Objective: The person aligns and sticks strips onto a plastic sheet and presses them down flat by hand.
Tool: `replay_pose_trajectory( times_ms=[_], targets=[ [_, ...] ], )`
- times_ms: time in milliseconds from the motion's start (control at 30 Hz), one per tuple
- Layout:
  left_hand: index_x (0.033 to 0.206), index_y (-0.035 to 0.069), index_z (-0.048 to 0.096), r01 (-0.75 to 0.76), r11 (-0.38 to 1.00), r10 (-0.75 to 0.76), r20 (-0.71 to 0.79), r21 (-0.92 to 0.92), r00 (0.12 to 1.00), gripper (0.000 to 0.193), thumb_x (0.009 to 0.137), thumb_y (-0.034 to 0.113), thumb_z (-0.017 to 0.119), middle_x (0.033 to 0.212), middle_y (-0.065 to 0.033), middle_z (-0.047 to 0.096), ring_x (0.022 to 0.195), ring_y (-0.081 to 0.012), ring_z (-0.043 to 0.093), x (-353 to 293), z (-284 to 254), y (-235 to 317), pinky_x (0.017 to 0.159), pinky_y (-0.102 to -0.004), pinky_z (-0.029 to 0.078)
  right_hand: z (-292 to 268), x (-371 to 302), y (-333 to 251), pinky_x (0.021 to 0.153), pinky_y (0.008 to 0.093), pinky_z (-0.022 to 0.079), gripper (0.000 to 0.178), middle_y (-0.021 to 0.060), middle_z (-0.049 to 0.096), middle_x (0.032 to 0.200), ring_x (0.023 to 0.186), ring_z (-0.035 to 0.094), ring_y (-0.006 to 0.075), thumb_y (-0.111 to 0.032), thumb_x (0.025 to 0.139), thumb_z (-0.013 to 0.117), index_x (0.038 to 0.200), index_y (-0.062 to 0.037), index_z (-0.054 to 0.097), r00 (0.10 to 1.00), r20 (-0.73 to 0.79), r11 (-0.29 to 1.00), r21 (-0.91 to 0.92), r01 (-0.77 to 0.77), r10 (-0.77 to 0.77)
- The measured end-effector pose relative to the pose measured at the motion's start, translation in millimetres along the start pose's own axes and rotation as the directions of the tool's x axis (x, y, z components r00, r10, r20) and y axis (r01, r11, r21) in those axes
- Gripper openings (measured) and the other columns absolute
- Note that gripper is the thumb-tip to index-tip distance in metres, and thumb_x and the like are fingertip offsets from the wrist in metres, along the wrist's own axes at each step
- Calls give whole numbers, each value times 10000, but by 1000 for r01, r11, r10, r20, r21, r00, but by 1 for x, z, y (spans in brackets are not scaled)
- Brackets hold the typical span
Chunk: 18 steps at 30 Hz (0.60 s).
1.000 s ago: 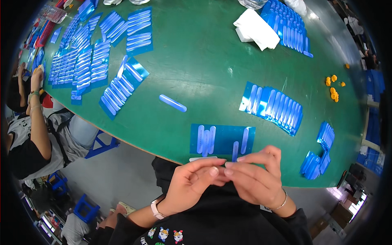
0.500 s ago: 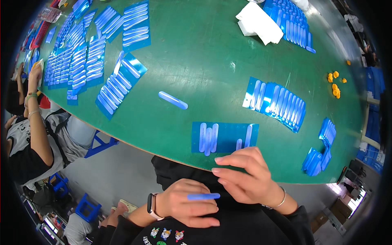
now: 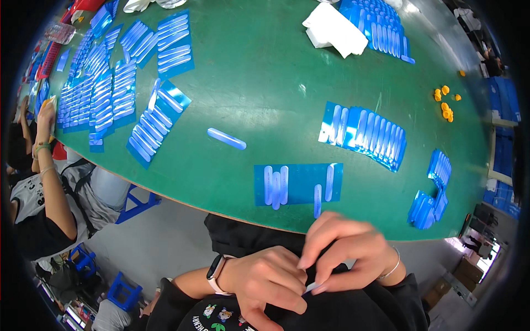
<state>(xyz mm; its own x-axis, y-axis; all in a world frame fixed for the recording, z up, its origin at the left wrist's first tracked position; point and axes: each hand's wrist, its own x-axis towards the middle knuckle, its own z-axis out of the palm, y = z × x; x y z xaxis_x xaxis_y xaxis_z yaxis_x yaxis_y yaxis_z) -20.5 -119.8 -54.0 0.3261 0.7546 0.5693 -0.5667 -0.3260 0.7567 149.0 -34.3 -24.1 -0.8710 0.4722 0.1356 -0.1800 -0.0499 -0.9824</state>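
Note:
In front of my body, just off the table's near edge, my hands meet. Thumb and fingers of my right hand [image 3: 350, 254] pinch a small pale strip [image 3: 313, 287], of which only a short end shows. My left hand [image 3: 270, 281] has its fingers bent and pressed together right beside that strip; what lies under them is hidden. Closest on the table is a blue film sheet [image 3: 301, 185] with several rounded blue strips on it. One of these, a blue strip [image 3: 317, 201], sticks out past the sheet's near edge. Another loose blue strip [image 3: 227, 138] rests further left.
Further blue sheets with strips lie at right [image 3: 364, 135], left [image 3: 152, 124] and far left [image 3: 99, 99]. Folded blue pieces [image 3: 428, 193] sit near the right edge. Beyond are white paper [image 3: 334, 30] and orange pieces [image 3: 446, 110]. A co-worker's arm [image 3: 49, 182] is at left.
My hands have come together; the right moved down to the left. The blue strip seen across my left fingers is mostly out of sight. The view has shifted slightly.

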Motion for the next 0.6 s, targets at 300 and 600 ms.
replay_pose_trajectory(
  times_ms=[300,600],
  targets=[
    [741,-7,652,125,988,-147,-329,-87,933,431,825,414,607,666,-94,634,508,-194,582,-25,5,-3,447,-286,444,-37,-7,8,751,341,410,450,86,594,1029,902,544,246,-163,645,775,1042,-50,597,946,-295,802,-594,-71,-134],
    [833,7,618,484,870,-485,-322,-89,813,248,802,253,630,726,-94,624,627,-215,616,-50,8,2,576,-283,481,-26,-7,13,825,392,312,728,53,538,1034,984,441,259,-176,667,720,1315,-61,409,977,-137,535,-819,-206,165]
  ],
)
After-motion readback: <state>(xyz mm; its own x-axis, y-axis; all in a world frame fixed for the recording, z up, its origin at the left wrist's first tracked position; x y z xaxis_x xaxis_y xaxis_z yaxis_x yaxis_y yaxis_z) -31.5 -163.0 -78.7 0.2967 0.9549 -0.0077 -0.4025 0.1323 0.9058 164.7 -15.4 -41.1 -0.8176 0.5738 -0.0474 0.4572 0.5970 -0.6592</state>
